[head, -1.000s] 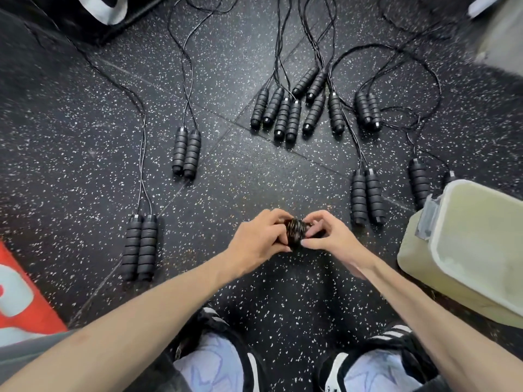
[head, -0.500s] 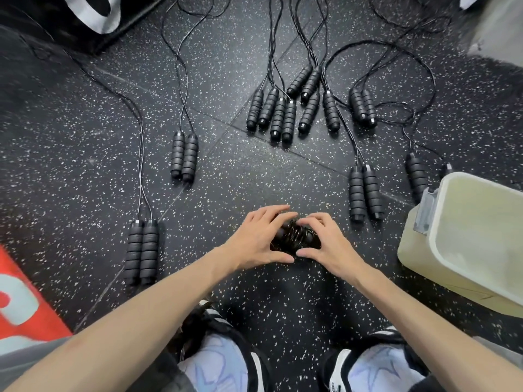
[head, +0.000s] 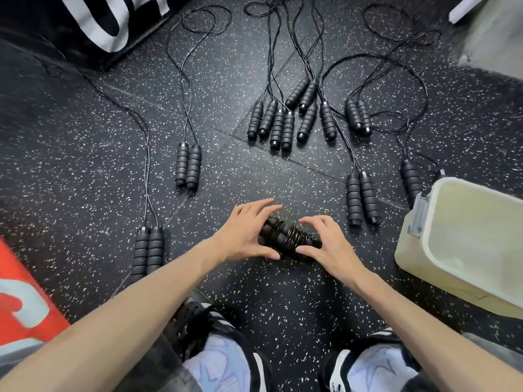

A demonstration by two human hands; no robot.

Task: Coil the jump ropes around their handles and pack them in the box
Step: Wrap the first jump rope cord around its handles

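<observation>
Fingers (head: 256, 210) around one coiled rope (head: 288, 239); one box (head: 464, 239).

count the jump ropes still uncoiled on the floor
9 by handle pairs: two at left, four clustered far centre, one beside them, one near right, one partly hidden behind the box.

Speckled floor (head: 85, 165), 2 sneakers (head: 226, 363).

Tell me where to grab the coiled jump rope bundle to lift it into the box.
Grip the coiled jump rope bundle across its wound middle, from above. It lies flat on the floor, and squeezing there should keep the coils on the paired handles.
</observation>
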